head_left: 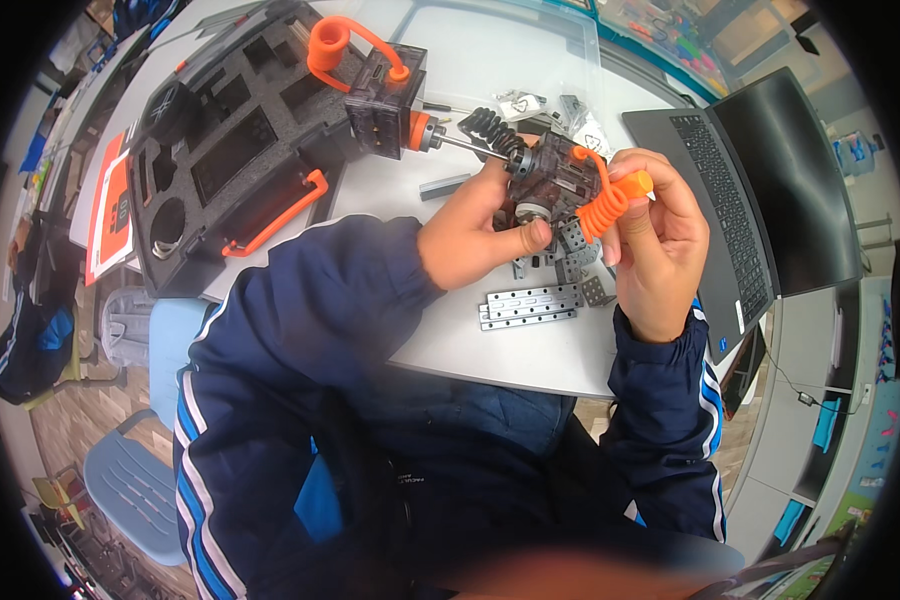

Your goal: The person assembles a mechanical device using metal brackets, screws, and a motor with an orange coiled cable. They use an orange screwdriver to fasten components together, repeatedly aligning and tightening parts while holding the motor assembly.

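Note:
My left hand [475,235] is wrapped round a dark translucent box-shaped module [562,178], its thumb lying along the near side. An orange coiled cable [602,212] hangs from this module. Its orange plug [634,184] is pinched between the fingers of my right hand [662,235]. A metal shaft [470,149] runs from the held module toward a second dark translucent box [375,120] with an orange coiled cable [330,45] of its own. A black coil spring [490,130] lies beside the shaft. My left fingertips are hidden behind the module.
A black case with grey foam [202,110] and an orange handle [275,215] stands at the left. Perforated metal bars [530,305] and small grey parts lie on the white table [460,350] below my hands. An open laptop [730,180] is at the right, plastic bags [590,130] behind.

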`<state>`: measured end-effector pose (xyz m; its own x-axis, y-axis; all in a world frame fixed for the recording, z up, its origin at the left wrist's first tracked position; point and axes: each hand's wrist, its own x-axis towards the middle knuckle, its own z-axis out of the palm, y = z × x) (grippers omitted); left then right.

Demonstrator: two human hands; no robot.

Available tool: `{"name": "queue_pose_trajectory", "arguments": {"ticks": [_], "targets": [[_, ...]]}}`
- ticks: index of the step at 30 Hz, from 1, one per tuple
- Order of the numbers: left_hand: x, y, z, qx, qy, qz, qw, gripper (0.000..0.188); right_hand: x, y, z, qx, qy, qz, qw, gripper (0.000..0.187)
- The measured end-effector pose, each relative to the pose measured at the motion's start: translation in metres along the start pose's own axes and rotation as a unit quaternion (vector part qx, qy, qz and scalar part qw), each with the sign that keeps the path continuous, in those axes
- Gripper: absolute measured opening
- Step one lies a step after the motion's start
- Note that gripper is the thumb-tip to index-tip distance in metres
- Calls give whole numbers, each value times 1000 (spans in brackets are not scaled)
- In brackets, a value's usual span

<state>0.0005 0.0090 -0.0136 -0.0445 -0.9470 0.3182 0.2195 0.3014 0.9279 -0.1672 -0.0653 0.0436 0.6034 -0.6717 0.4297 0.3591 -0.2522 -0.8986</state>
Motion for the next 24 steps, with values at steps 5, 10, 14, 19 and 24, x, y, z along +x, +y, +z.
{"name": "queue_pose_trajectory", "arguments": {"ticks": [5, 10, 14, 19, 24], "targets": [[-1, 0, 0, -3, 9, -6, 1000, 73, -3, -1, 6, 12, 27, 20, 999, 27], [-2, -2, 2, 3, 17, -13, 1000, 72, 0, 0, 1, -1, 4, 15, 1000, 27], [-2, -1, 0, -7, 18, -39, 999, 72, 2, -1, -4, -11, 5, 16, 1000, 27], [-2, 0, 1, -19, 18, -42, 999, 71, -2, -1, 4, 40, 38, 44, 998, 26], [-2, 0, 1, -17, 9, -42, 999, 73, 0, -1, 1, 47, 0, 21, 999, 24]]}}
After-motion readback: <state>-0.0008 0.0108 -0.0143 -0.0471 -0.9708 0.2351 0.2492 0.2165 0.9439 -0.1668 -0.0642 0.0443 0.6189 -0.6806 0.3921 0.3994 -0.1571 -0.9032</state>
